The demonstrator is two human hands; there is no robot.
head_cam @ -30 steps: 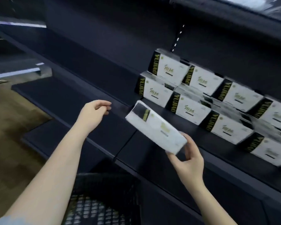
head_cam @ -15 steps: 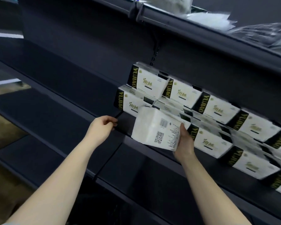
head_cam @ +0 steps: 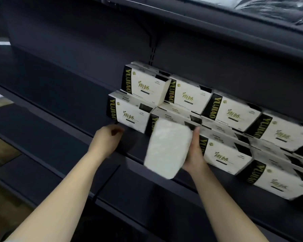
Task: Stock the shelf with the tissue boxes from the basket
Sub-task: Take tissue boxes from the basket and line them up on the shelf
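Dark shelving is filling with stacked boxes (head_cam: 143, 88). Right hand (head_cam: 193, 154) is gripping a white pack (head_cam: 168, 147) at the shelf (head_cam: 129, 151) edge; left hand (head_cam: 106, 140) is hovering loosely curled, holding nothing. Placing looks underway: next, turning it label-out and sliding it left of the row.

Right hand (head_cam: 193, 154) grips white tissue pack (head_cam: 168, 148), plain face toward camera, pack tilted, held in front of stocked boxes (head_cam: 229, 154) on dark shelf (head_cam: 59, 137). Left hand (head_cam: 106, 139) hangs just left of pack, fingers loosely curled, holding nothing, near shelf edge below leftmost lower box (head_cam: 129, 113). Boxes white with black "YUJAO" band, stacked in two tiers, rows running to right. Upper shelf (head_cam: 217, 23) carries clear-wrapped goods, blurred. Wooden floor (head_cam: 2, 154) at left.
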